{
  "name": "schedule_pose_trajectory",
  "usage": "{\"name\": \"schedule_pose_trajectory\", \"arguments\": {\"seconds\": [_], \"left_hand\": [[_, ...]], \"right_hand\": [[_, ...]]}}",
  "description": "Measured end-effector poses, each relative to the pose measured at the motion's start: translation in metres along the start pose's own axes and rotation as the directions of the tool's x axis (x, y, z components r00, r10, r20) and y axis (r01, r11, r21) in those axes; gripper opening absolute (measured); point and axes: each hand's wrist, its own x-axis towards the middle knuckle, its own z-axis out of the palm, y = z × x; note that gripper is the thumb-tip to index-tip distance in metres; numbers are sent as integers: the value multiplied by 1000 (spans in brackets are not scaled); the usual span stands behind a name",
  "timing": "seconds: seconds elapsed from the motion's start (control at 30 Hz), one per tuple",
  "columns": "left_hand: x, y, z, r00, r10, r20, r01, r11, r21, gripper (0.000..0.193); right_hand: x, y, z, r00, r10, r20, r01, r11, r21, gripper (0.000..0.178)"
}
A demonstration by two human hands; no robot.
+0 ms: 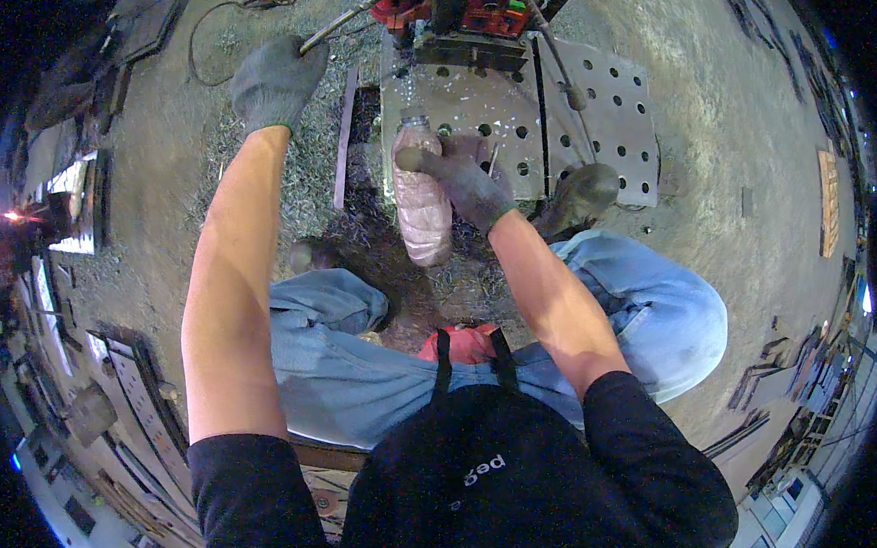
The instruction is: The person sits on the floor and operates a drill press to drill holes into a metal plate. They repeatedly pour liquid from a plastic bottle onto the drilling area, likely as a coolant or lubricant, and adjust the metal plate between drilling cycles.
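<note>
My left hand (279,82), in a grey work glove, is closed around the end of a metal lever (350,18). That lever runs up to a red and black machine (473,26), seemingly a drill, at the top of the view. My right hand (466,181), also gloved, grips a clear plastic bottle (424,221) with pale, cloudy contents. The bottle's neck points toward the machine, above the near part of a steel plate (461,90) with rows of round holes. Where the machine's tool meets the plate cannot be made out.
Metal shavings (227,170) cover the floor left of the plate. A second perforated plate (602,104) lies at the right, with my shoe (590,187) by its near edge. A cable (191,51) loops at the upper left. Steel pieces (133,391) lie at lower left.
</note>
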Motion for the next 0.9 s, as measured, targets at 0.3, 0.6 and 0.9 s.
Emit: {"name": "schedule_pose_trajectory", "arguments": {"seconds": [0.3,0.6,0.9], "left_hand": [[-4,-2,4,998,41,-48,-41,999,5,42],[-6,10,-1,999,28,-22,-28,999,19,40],[-8,-2,0,998,11,-56,-9,999,41,40]], "right_hand": [[6,12,2,992,117,40,-123,971,207,68],[51,111,5,997,-58,56,54,997,60,58],[30,54,5,993,91,71,-89,996,-27,42]]}}
